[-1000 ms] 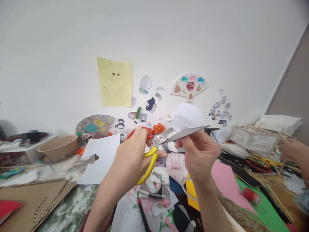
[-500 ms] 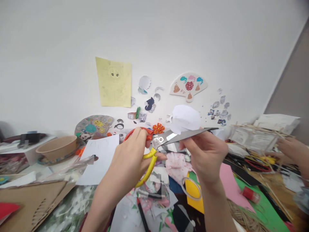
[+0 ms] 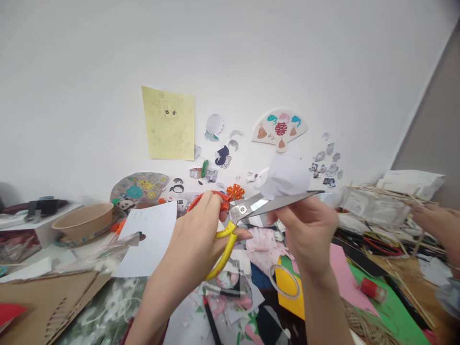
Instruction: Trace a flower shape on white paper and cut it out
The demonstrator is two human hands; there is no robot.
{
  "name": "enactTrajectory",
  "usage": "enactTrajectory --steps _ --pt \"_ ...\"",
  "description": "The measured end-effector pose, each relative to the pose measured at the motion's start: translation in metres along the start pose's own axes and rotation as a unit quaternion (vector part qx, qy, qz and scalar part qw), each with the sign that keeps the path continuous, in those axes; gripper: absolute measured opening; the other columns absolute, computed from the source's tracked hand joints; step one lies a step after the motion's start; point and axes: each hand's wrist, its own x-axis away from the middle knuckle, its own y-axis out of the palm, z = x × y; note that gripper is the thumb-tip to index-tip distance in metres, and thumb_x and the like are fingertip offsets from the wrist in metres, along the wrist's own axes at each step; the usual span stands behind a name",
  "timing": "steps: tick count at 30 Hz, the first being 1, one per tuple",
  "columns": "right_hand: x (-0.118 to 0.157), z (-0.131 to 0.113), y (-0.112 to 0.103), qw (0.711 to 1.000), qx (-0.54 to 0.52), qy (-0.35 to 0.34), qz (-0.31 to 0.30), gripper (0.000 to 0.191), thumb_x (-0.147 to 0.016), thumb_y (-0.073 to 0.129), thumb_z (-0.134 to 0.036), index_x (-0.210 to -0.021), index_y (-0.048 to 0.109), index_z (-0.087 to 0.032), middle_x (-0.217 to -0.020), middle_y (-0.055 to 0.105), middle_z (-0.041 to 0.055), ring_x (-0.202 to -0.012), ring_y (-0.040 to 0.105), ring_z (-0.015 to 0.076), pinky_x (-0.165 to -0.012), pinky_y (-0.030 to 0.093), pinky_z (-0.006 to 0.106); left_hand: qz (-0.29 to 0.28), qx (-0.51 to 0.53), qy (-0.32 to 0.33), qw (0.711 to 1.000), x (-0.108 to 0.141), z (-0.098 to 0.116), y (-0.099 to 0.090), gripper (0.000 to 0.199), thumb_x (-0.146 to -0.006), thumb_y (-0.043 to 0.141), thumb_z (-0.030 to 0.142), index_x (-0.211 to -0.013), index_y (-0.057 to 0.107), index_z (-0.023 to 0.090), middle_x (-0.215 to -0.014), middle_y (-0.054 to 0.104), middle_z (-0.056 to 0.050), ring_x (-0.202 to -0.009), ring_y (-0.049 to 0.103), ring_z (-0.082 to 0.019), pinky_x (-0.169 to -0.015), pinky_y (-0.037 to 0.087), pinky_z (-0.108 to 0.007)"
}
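Observation:
My left hand [image 3: 199,227] is closed around scissors with a red and a yellow handle [image 3: 225,258]. The scissors' blades [image 3: 273,203] point right and are parted, with a white piece of paper [image 3: 287,176] at their upper side. My right hand [image 3: 309,230] pinches that paper from below, its fingertips behind and under the lower blade. The paper is curved and stands up above the blades.
Paper scraps [image 3: 230,282] and a black pen [image 3: 212,318] lie below my hands. A tape ring [image 3: 284,281] rests on yellow paper. At left stands a tan bowl [image 3: 84,221]. Another person's hand [image 3: 436,225] is at the far right, near thin sticks.
The scissors and my left hand have shifted slightly right. The white paper has turned and leans further right, and the blades have moved a little along its lower edge.

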Motion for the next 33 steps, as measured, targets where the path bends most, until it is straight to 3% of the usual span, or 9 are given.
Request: enactTrajectory --steps 13,25,33 --pt "-0.0006 -0.0025 0.0 1.0 0.009 0.001 -0.009 0.011 -0.079 0.076 -0.01 -0.078 0.078 -0.021 -0.064 0.069 -0.0024 -0.053 0.059 0.0111 -0.048 0.049 0.024 0.017 -0.012 -0.004 1.0 -0.0015 -0.0014 0.0011 0.033 -0.09 0.059 0.048 -0.085 0.035 0.026 -0.087 0.053 0.001 -0.068 0.05 -0.019 -0.057 0.031 -0.03" --pt "0.0018 -0.0024 0.0054 1.0 -0.002 0.029 -0.002 0.011 -0.08 0.074 -0.01 -0.076 0.076 -0.021 -0.057 0.064 -0.0035 -0.047 0.055 0.0106 -0.046 0.045 0.024 -0.016 -0.001 -0.054 0.998 -0.0033 0.0048 -0.003 0.027 -0.087 0.059 0.044 -0.09 0.04 0.025 -0.09 0.055 -0.001 -0.075 0.054 -0.023 -0.062 0.036 -0.033" --pt "0.0014 -0.0031 0.0043 1.0 0.009 0.025 -0.004 0.008 -0.079 0.075 -0.014 -0.074 0.076 -0.02 -0.057 0.066 -0.0027 -0.047 0.057 0.0116 -0.046 0.046 0.025 -0.002 -0.011 -0.03 0.999 -0.0019 -0.0001 -0.0017 0.027 -0.091 0.05 0.049 -0.088 0.038 0.025 -0.09 0.053 -0.001 -0.075 0.053 -0.023 -0.062 0.034 -0.032"
